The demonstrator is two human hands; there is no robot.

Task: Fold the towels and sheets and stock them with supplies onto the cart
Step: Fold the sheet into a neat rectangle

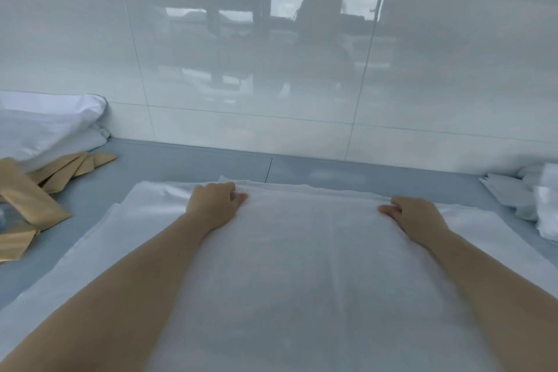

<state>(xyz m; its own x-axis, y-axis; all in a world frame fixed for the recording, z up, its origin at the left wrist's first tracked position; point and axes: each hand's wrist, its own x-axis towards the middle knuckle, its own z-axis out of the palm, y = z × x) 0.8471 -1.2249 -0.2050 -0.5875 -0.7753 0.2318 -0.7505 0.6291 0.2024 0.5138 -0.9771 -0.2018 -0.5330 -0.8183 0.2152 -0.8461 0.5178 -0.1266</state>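
A white sheet (302,266) lies spread flat over the middle of the grey worktop (187,163), reaching from the near edge almost to the far edge, where the worktop meets a glossy white tiled wall (241,69). Both forearms stretch out over the cloth. The left hand (216,204) sits at the sheet's far hem, left of centre, its fingers curled down over the hem and its thumb pressed on top, so it pinches the cloth edge. The right hand (412,214) sits at the same hem, right of centre, fingers bent over the edge and thumb lying on the cloth, gripping it likewise. The hem between the two hands runs nearly straight, with a slight ripple by each hand.

At the far left corner a heap of white linen (45,121) rests against the wall. Just in front of it, along the left edge, several tan paper packets (39,187) lie scattered and overlapping, apart from the sheet. At the right edge a crumpled pile of white cloths (531,199) lies near the sheet's far right corner.
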